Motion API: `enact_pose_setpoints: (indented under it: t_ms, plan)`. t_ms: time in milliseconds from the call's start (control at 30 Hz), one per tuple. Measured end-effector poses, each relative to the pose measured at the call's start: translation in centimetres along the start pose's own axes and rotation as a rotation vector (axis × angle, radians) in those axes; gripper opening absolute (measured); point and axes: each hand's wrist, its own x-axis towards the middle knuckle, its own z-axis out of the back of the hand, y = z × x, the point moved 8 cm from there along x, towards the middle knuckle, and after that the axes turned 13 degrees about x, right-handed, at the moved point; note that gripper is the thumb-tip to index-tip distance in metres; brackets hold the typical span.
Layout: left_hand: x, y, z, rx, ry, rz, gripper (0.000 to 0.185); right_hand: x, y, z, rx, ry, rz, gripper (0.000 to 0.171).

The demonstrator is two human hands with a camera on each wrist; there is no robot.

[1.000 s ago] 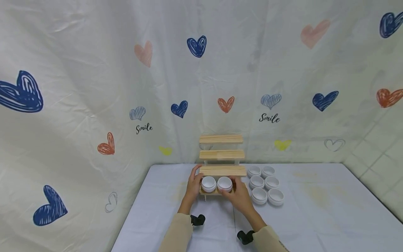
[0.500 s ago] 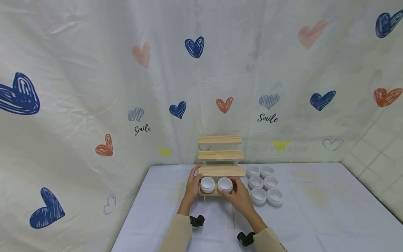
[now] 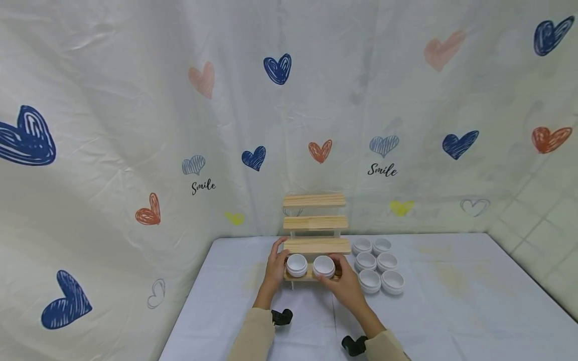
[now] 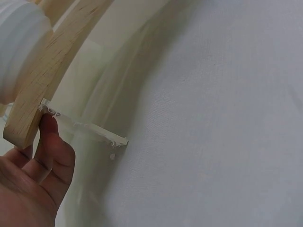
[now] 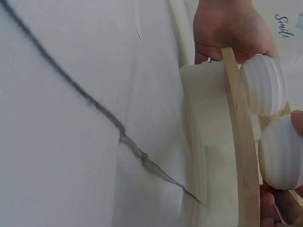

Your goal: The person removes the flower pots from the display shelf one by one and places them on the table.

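A wooden tiered stand stands at the table's back. On its lowest shelf sit two small white ridged bowls, the left bowl and the right bowl, with a gap between them. My left hand grips the left end of that shelf; in the left wrist view its curled fingers lie under the plank. With thumb and fingers, my right hand pinches the right bowl, which the right wrist view shows as a ridged white bowl above the plank. Part of the right hand is cut off there.
Several more white bowls stand in two columns on the table, right of the stand. The upper shelves carry nothing. A curtain printed with hearts hangs behind the table. Each wrist carries a black camera.
My right hand has shifted the right bowl slightly to the right along the lowest shelf, widening the gap to the left bowl. The left hand keeps its hold on the shelf end.
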Motion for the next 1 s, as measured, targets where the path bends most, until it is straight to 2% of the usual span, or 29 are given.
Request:
enact_pose_setpoints:
  t_ms: [300,500,767,1000]
  plan:
    - [0.0,0.3,-0.1,-0.01,0.013,0.002,0.044,-0.5,0.0,0.3,0.036,0.033,-0.008,0.065]
    - [0.0,0.0,-0.1,-0.027,0.019,0.0,0.046,-1.1,0.3,0.8,0.011,0.055,-0.01,0.069]
    - [0.2,0.2,-0.1,0.0,0.019,-0.004,0.043,-1.7,0.8,1.7,-0.027,0.081,-0.035,0.07]
    - [0.2,0.3,0.0,-0.002,0.014,-0.007,0.043,-2.4,1.7,2.5,0.003,0.085,-0.003,0.069]
